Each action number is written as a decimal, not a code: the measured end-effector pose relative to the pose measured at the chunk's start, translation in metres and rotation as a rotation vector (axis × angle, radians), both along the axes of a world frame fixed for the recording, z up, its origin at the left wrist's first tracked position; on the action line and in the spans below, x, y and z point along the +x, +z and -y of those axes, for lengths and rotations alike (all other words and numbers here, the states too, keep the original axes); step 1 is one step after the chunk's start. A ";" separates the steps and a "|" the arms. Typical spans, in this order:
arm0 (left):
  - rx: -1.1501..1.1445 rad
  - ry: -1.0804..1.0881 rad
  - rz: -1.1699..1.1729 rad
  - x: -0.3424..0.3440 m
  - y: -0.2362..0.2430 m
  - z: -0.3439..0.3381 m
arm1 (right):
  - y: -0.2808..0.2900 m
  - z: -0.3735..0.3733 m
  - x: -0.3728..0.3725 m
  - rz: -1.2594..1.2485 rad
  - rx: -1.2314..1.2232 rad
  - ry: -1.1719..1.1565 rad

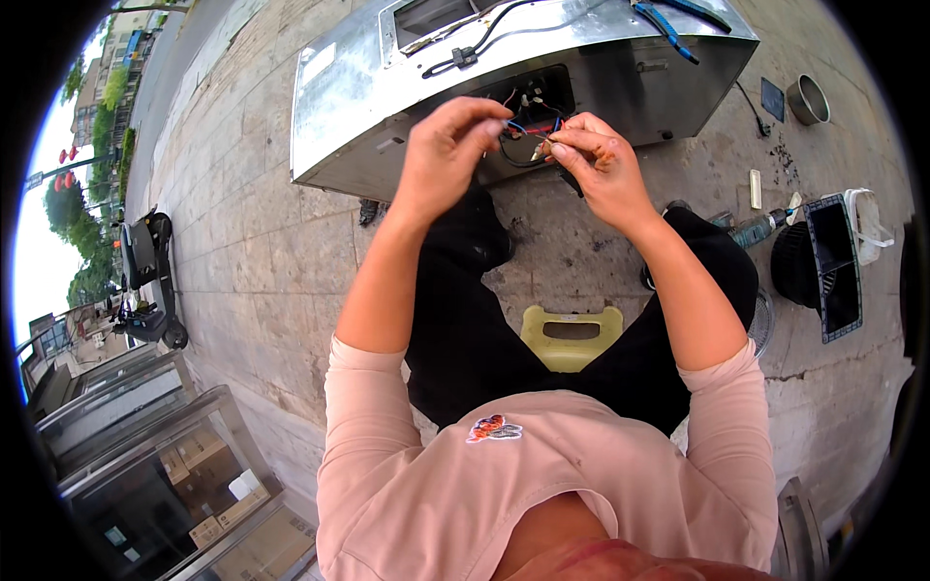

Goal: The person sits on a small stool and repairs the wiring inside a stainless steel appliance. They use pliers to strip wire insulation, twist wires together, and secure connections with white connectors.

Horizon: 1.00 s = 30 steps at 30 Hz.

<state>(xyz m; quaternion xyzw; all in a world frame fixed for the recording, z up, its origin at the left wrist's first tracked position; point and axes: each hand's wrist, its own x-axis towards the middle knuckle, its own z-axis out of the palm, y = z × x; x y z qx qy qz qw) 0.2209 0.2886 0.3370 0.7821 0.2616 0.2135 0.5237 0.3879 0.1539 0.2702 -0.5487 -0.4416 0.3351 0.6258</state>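
In front of me a shiny metal appliance housing (620,92) lies on the paving, with a dark opening (557,82) in its near side where wires come out. My left hand (453,145) pinches a thin blue wire (518,127) between thumb and fingertips. Just to its right, my right hand (596,160) is closed on the end of a thin wire (544,138). Red and blue wires run between the two hands, and a black cable hangs below them. Which strand each fingertip grips is hard to make out.
Blue-handled pliers (666,31) and a black cord (475,53) lie on the housing. Right of me are a metal pot (807,100), a power tool (760,229), a black plastic frame (837,269) and a white bag (869,225). A yellow stool (572,353) is beneath me; a scooter (150,276) stands left.
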 end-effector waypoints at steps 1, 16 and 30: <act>-0.008 -0.010 0.028 0.003 0.003 0.010 | -0.001 0.000 -0.001 -0.009 0.014 0.003; 0.524 -0.095 -0.035 0.025 0.017 0.031 | 0.006 0.001 -0.002 -0.096 0.078 -0.002; -0.091 0.079 -0.034 0.024 0.008 0.025 | 0.008 0.002 -0.001 -0.091 0.133 -0.033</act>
